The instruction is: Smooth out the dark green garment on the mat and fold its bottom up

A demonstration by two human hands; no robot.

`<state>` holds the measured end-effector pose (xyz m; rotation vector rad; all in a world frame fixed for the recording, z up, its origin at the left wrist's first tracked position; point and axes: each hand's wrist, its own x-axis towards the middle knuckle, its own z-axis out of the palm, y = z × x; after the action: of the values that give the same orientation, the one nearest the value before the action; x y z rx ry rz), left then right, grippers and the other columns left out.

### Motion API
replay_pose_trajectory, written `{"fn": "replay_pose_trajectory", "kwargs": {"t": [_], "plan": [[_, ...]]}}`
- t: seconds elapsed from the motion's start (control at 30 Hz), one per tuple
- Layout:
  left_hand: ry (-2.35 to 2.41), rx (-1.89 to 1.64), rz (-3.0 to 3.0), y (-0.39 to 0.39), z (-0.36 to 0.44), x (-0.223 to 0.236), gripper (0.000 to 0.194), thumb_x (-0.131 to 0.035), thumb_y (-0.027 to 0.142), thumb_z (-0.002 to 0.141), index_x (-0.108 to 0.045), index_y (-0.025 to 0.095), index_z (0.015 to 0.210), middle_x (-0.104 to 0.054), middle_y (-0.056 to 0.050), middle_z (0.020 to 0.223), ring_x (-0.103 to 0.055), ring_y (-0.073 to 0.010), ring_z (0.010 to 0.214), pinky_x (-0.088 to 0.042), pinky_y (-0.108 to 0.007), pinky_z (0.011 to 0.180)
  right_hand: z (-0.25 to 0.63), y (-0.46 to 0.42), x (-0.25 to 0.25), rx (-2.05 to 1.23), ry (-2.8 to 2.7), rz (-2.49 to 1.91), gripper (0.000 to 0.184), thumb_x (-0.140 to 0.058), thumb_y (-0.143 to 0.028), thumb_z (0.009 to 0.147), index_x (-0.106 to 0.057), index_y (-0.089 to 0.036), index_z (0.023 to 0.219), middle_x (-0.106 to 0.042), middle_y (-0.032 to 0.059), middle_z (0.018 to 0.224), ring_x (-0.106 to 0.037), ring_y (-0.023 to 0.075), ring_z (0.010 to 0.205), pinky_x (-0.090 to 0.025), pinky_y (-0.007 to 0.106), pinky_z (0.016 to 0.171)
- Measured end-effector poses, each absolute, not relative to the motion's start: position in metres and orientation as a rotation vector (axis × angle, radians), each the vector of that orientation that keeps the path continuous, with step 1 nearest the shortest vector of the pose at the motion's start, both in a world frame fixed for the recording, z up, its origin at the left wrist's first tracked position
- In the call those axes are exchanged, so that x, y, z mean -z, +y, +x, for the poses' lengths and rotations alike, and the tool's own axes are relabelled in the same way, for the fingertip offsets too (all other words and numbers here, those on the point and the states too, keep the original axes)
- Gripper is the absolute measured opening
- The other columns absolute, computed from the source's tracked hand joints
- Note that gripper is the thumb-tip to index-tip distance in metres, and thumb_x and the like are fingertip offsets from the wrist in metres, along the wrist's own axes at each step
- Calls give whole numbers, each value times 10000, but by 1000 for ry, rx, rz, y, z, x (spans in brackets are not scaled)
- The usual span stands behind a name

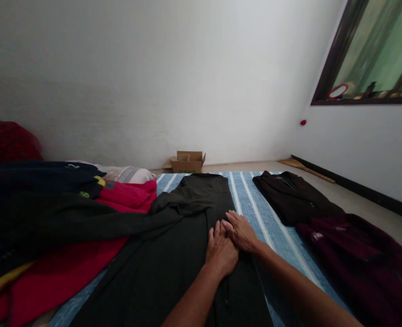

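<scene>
Likely soft, light long-sleeved top [174,268] is being touched by left hand [222,252], right hand [242,232]; finger grip can't be told. 12-o'clock collar [206,175] hold being advised.

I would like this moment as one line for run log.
left hand: on dark garment | right hand: touching left hand, same garment | to the right: brown garment, maroon garment

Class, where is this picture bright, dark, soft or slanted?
Head view: back wall bright; head view: spread dark garment loses detail low down; head view: red bundle looks soft-edged; head view: window frame slants, perhaps lens distortion.
</scene>
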<state>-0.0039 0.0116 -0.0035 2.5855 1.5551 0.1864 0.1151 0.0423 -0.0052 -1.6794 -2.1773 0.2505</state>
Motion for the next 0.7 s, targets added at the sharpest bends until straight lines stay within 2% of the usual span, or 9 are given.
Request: {"fn": "replay_pose_trajectory", "kwargs": {"t": [0.1, 0.2, 0.47, 0.7], "plan": [[1550, -138, 2591, 12, -7, 3, 567, -297, 362, 898, -284, 180, 1435, -198, -135, 1517, -122, -300, 1398, -151, -486, 1108, 119, -5, 10, -303, -2102, -1589, 532, -275, -447, 961, -434, -128, 1356, -414, 139, 1404, -345, 240, 1317, -272, 432, 1080], [1581, -113, 2581, 14, -7, 2, 559, -312, 352, 891, -309, 178, 1422, -194, -138, 1518, -124, -296, 1398, -160, -476, 1105, 118, -43, 10, -336, -2053, -1599, 557, -283, -464, 956, -417, -116, 1369, -385, 136, 1424, -323, 253, 1329, -260, 448, 1089], [1609, -74, 2584, 15, -3, -3, 573, -201, 479, 931, -320, 182, 1406, -208, -144, 1513, -136, -273, 1399, -160, -470, 1098, 105, -91, 3, -264, -2133, -1613, 656, -361, -503, 924, -321, -67, 1413, -254, 159, 1476, -244, 277, 1362, -242, 455, 1101], [1682, 23, 2499, 20, 3, -3, 578, -254, 504, 915, -329, 206, 1404, -185, -119, 1523, -118, -263, 1403, -142, -458, 1104, 80, -116, 6, -143, -2113, -1618, 738, -415, -586, 875, -394, -44, 1376, -314, 197, 1440, -264, 324, 1347, -219, 472, 1102]]}}
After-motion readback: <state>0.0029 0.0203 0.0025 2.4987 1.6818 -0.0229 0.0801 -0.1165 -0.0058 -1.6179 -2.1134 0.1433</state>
